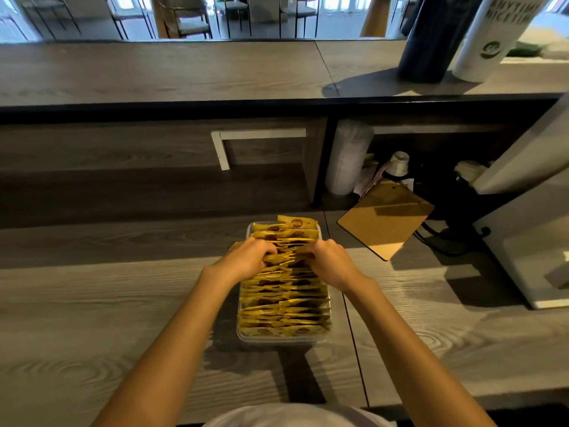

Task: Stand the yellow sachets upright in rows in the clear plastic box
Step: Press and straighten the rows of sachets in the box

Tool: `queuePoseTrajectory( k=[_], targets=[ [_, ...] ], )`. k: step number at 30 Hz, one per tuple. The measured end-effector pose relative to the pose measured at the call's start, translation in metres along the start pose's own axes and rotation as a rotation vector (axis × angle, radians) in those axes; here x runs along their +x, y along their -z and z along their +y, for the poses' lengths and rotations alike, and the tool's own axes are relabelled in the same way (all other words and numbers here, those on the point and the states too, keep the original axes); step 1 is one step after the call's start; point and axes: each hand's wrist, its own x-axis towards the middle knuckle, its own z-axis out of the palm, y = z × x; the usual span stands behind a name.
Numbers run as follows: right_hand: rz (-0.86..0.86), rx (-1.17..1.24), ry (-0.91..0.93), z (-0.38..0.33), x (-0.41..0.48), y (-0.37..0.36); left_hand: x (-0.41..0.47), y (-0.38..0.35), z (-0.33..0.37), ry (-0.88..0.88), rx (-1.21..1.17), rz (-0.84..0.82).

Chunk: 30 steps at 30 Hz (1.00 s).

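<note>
Yellow-packed nearly full, seemingly finishing: pinching mid-row yellow sachets (286, 303) in clear plastic box (244, 335) with left hand (246, 257) and right hand (331, 261).

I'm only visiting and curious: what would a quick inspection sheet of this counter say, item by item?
Surface: grey wood-grain counter.
Job's things: clear plastic box packed with yellow sachets standing in rows; one at the far end pokes above the rim.
Clutter: brown clipboard right of the box; wrapped white stack in the recess behind it.
Hands: left hand and right hand both grip sachets midway along the box.
Cables: black cable beside the white machine.
Surroundings: raised bar top holding a dark cylinder and a white tube; chairs beyond.
</note>
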Motion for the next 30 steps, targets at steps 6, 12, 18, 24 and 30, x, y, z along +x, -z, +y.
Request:
queuePoseTrajectory(
  k=[6, 12, 18, 24, 30],
  targets=[
    [0.087, 0.099, -0.022, 0.004, -0.002, 0.011, -0.006, 0.008, 0.000, 0.007, -0.122, 0.118],
    [0.213, 0.002, -0.020, 0.013, 0.007, 0.012, -0.002, 0.008, -0.002, 0.012, -0.033, 0.333],
    [0.104, 0.032, -0.025, 0.013, 0.018, 0.021, 0.010, 0.002, -0.001, 0.054, -0.021, 0.241],
    [-0.027, -0.039, -0.009, 0.009, 0.031, 0.009, 0.020, -0.004, -0.004, 0.034, -0.022, 0.153],
    [0.035, 0.005, -0.039, 0.011, 0.036, 0.007, 0.028, 0.009, -0.007, 0.059, -0.051, 0.061]
  ],
)
